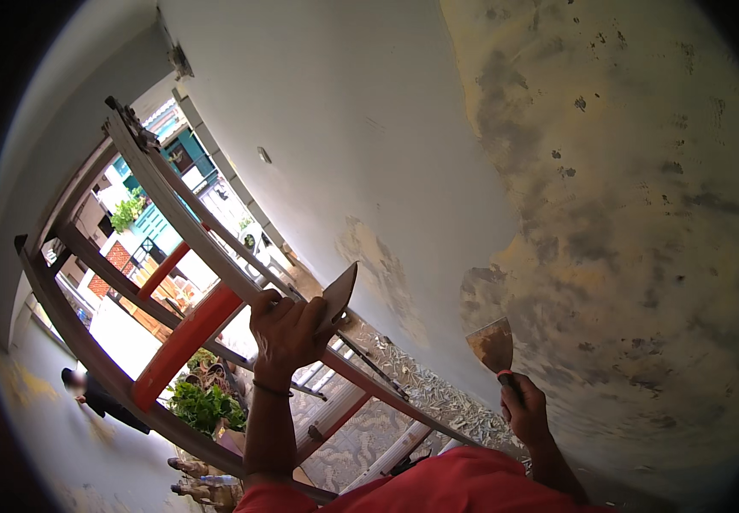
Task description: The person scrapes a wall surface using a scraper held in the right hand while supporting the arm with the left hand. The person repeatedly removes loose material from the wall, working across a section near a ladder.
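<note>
My right hand (523,410) grips the dark handle of a putty knife (492,345). Its broad blade points up, smeared with brownish residue, close to the wall; whether it touches cannot be told. Ahead of it, grey paint (408,147) meets a stripped, patchy yellowish wall area (600,256). My left hand (289,333) is curled at the side rail of a stepladder (183,218). Between its thumb and fingers sticks out a thin flat plate (339,296) with a pointed corner, perhaps another scraper blade.
Paint flakes (446,378) litter the patterned tile floor (350,442) along the wall. The ladder has orange-red steps (186,346). Potted plants (206,404) stand beyond it. At far left a person (110,401) in dark clothes is by the opposite wall. A second ladder (334,369) shows below.
</note>
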Tool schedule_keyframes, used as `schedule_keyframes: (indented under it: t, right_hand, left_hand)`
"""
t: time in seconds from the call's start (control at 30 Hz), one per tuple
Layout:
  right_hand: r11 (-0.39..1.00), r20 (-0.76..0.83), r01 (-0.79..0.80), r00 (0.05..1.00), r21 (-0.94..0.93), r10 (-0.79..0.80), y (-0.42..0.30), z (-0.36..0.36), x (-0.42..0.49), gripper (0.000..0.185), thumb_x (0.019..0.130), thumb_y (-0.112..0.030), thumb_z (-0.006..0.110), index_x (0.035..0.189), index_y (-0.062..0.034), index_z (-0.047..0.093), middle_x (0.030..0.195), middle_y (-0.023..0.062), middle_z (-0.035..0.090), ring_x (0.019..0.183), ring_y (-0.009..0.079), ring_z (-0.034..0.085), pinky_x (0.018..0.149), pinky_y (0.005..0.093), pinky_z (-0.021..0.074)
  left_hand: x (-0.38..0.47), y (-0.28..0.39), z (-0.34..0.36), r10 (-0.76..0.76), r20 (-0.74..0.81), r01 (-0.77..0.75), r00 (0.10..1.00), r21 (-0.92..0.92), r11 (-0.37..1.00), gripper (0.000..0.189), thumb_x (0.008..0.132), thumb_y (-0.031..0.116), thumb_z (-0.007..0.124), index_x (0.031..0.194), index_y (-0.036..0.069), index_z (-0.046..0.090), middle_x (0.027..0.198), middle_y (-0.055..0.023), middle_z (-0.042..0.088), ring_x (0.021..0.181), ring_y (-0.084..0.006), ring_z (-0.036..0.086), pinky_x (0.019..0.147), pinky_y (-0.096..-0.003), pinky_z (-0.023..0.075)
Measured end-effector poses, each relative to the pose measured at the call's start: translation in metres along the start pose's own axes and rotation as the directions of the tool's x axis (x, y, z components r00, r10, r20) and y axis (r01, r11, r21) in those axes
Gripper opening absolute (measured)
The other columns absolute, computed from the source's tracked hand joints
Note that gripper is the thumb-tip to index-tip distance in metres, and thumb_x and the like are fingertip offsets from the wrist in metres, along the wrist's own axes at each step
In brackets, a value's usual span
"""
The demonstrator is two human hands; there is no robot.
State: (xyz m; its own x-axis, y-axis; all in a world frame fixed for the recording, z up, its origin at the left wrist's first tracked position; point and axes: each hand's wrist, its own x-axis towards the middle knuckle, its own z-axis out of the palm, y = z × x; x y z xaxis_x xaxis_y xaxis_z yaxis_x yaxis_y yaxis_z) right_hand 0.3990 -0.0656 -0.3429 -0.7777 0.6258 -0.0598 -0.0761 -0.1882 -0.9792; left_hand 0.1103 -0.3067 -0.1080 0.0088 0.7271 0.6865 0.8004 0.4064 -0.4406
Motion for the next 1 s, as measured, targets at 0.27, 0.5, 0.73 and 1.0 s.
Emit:
schedule_keyframes:
  t: [0.27,0.5,0.73,1.0]
  right_hand:
    - [0.842,0.047,0.323,0.94,-0.433,-0.337,-0.004,0.011,0.018,0.027,0.096,-0.005,0.07,0.121,0.0038,0.064,0.085,0.0064,0.064,0.065,0.0133,0.063,0.06,0.031,0.0528]
    - [0.737,-0.05,0.344,0.89,-0.582,-0.454,-0.035,0.005,0.024,0.034,0.087,-0.007,0.083,0.115,-0.0022,0.065,0.096,0.011,0.075,0.077,0.0189,0.072,0.072,0.0324,0.0565]
    - [0.689,-0.339,0.535,0.612,-0.489,-0.715,-0.091,-0.009,0.029,0.031,0.089,-0.014,0.085,0.107,-0.0021,0.062,0.087,0.008,0.07,0.074,0.011,0.065,0.07,0.0276,0.0542]
    - [0.267,-0.228,0.957,0.237,-0.113,-0.944,-0.16,0.015,0.064,0.048,0.103,-0.049,0.066,0.126,-0.0088,0.053,0.087,0.0132,0.061,0.057,0.0188,0.053,0.057,0.0348,0.0513]
  left_hand:
    - [0.014,0.052,-0.008,0.187,0.332,-0.031,0.924,-0.423,0.905,0.033,0.086,0.042,0.083,0.097,0.013,0.072,0.073,-0.0005,0.061,0.067,-0.0197,0.066,0.059,-0.0367,0.0506]
    - [-0.013,0.124,0.023,0.693,0.416,-0.045,0.589,-0.839,0.542,0.037,0.103,0.038,0.063,0.088,0.006,0.073,0.082,-0.0119,0.07,0.07,-0.0313,0.074,0.06,-0.0439,0.058]
    - [-0.03,0.162,0.044,0.764,0.319,-0.266,0.561,-0.804,0.531,0.026,0.095,0.024,0.064,0.082,0.002,0.069,0.084,-0.012,0.068,0.075,-0.025,0.073,0.06,-0.039,0.0559]
    - [-0.017,0.186,0.046,0.673,0.144,-0.357,0.726,-0.757,0.547,0.021,0.089,0.019,0.065,0.071,0.008,0.065,0.076,-0.0092,0.064,0.066,-0.0216,0.066,0.058,-0.0366,0.0483]
